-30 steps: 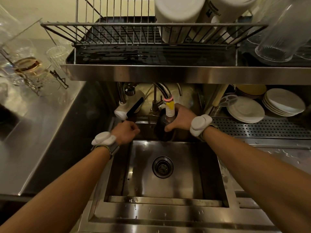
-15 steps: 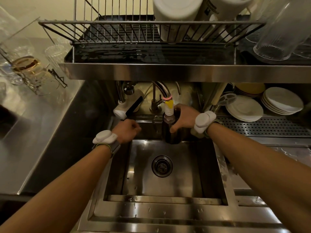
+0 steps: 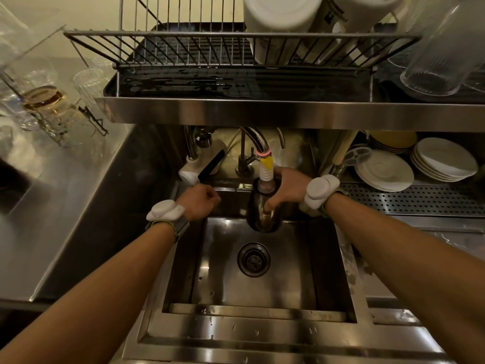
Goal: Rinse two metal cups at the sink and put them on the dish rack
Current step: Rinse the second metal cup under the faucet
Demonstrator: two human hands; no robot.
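My right hand [image 3: 286,190] grips a dark metal cup [image 3: 258,216] from its right side, over the back of the sink [image 3: 288,271]. The cup stands about upright, its mouth up around the white ribbed nozzle [image 3: 265,174] of the tap. No water stream can be made out. My left hand [image 3: 199,200] is a closed fist at the sink's back left rim, apart from the cup; nothing shows inside it. The wire dish rack [image 3: 199,48] sits on the steel shelf above the sink, its left half bare. A second metal cup is not in view.
White containers [image 3: 283,11] and clear glasses [image 3: 441,61] fill the rack's right side. Stacked white plates [image 3: 383,170] lie under the shelf at the right. Upturned glasses [image 3: 44,101] stand on the left counter. The drain [image 3: 253,259] sits in the sink's middle.
My right hand shifted the cup slightly, bringing its mouth up around the nozzle. My left fist stayed at the back left rim.
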